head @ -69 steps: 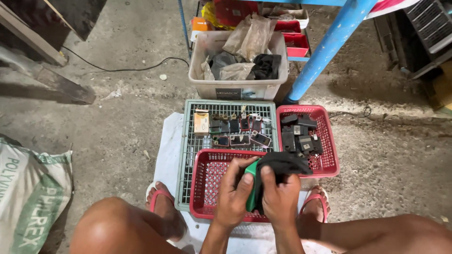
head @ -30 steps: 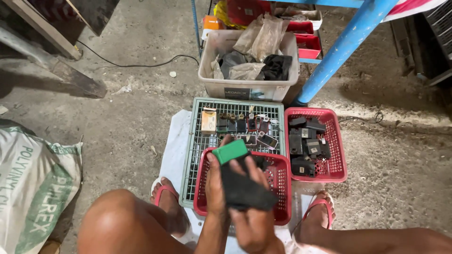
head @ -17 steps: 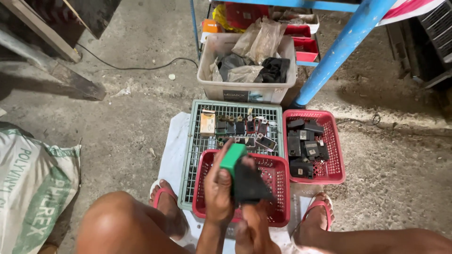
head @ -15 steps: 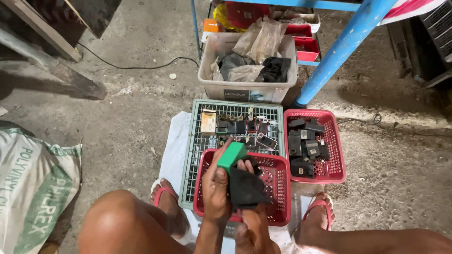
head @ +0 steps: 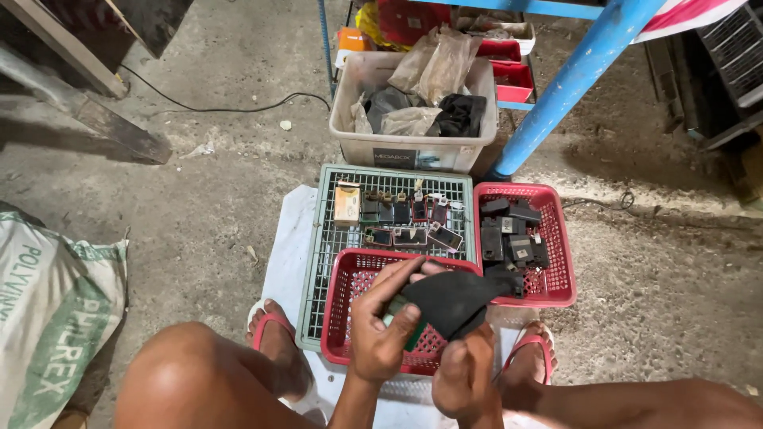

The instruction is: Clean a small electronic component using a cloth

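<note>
My left hand (head: 381, 322) grips a small green box-shaped part (head: 409, 338), mostly hidden under a black cloth (head: 453, 300). My right hand (head: 465, 369) holds the cloth's lower edge against the part. Both hands hover over the near red basket (head: 354, 306). Beyond it, a grey-green flat crate (head: 326, 238) carries a row of small dark parts (head: 401, 214) and a yellowish box (head: 346, 203). A second red basket (head: 556, 238) on the right holds several black parts.
A clear tub (head: 413, 147) with bags and black items stands farther off, beside a blue post (head: 568, 83). A printed white sack (head: 48, 310) lies at left. My knees and red sandals flank the baskets. A wooden beam (head: 103, 127) and a black cable (head: 222, 107) lie on the concrete floor.
The green part was held up and plainly visible over the basket; now both hands have dropped lower and the black cloth is wrapped over it, covering most of the green.
</note>
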